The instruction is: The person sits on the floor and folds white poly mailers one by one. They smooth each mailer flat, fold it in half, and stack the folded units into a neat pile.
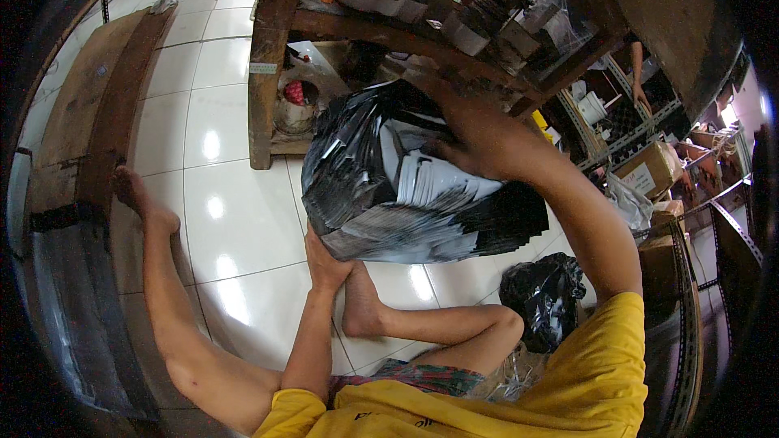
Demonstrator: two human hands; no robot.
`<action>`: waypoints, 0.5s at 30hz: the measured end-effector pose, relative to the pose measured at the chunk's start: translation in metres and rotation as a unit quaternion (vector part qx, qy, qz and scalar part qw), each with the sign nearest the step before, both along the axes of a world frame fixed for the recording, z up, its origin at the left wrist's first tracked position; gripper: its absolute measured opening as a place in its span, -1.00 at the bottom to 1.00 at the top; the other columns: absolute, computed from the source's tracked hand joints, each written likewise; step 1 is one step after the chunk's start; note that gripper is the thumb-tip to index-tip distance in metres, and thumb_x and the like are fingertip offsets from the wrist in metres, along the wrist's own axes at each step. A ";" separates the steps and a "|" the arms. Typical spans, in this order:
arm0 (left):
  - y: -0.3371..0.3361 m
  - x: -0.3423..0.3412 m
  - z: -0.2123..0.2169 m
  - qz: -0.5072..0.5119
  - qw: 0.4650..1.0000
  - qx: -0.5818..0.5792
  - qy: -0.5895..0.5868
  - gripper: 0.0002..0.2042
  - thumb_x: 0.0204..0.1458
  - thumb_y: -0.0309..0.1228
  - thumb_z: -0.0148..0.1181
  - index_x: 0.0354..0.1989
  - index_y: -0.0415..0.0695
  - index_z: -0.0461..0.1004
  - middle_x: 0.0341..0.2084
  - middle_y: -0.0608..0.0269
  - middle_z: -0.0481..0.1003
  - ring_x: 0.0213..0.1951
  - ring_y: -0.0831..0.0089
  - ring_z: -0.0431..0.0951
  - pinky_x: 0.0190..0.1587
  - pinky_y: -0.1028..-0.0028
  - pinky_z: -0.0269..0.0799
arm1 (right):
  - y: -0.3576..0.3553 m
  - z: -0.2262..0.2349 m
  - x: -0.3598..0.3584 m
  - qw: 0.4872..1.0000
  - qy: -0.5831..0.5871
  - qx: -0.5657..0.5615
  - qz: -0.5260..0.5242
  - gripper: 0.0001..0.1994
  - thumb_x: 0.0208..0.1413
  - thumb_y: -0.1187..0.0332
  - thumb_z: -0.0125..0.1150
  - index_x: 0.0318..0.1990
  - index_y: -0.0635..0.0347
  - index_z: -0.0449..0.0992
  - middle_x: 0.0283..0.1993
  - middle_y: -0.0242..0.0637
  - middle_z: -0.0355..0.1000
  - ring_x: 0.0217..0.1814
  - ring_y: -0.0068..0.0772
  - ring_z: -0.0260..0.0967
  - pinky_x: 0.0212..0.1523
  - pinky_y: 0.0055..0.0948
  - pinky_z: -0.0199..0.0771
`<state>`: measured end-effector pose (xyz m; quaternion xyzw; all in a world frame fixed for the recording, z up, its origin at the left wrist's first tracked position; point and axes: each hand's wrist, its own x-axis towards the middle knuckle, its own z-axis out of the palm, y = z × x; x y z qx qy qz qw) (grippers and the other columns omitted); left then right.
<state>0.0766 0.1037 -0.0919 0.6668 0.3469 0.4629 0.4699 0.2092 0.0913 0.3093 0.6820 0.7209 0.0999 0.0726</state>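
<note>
In front of me a large, glossy black plastic bag (349, 146) is held up above the floor, its lower edge smeared by motion. White material (430, 174) shows in its middle, too blurred to make out. My left hand (327, 262) is closed on the bag's lower left edge, and some of its fingers are hidden behind it. My right hand (499, 142) reaches across from the right over the bag's upper right part. Its fingers are dark and smeared, so their grip is unclear.
A wooden workbench (268, 105) stands ahead, with tools and rolls on its shelf. Another black plastic bag (542, 296) lies by my right knee. At the right are a metal rack, a cardboard box (649, 172) and another person's hand (641, 101). A wooden plank structure (89, 105) runs along the left.
</note>
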 end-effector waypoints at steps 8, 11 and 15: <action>-0.002 0.001 0.011 0.001 1.000 0.015 0.007 0.10 -0.39 -0.35 0.55 0.39 -0.27 -0.03 0.33 -0.19 0.15 0.33 -0.21 0.16 0.36 0.00 0.09 | 0.020 -0.013 0.018 0.991 -0.027 0.044 0.122 -0.25 0.03 0.17 0.39 0.37 0.12 0.21 0.34 0.10 0.29 0.37 0.17 0.25 0.39 -0.04 0.22; 0.006 -0.002 0.010 0.031 0.997 0.060 0.037 0.11 -0.37 -0.30 0.58 0.39 -0.29 -0.04 0.30 -0.20 0.20 0.33 -0.19 0.18 0.37 0.08 0.12 | 0.034 0.011 0.004 0.994 0.061 0.005 0.091 -0.24 -0.02 0.13 0.42 0.35 0.09 0.27 0.36 0.07 0.29 0.37 0.16 0.27 0.39 -0.03 0.23; 0.007 -0.005 0.029 -0.008 0.998 -0.065 0.009 0.15 -0.38 -0.34 0.59 0.42 -0.31 -0.09 0.25 -0.23 0.28 0.26 -0.16 0.31 0.33 0.19 0.23 | 0.030 -0.013 0.043 0.980 -0.022 0.079 0.181 -0.17 -0.07 0.12 0.46 0.38 0.10 0.24 0.36 0.05 0.30 0.39 0.08 0.27 0.38 -0.06 0.26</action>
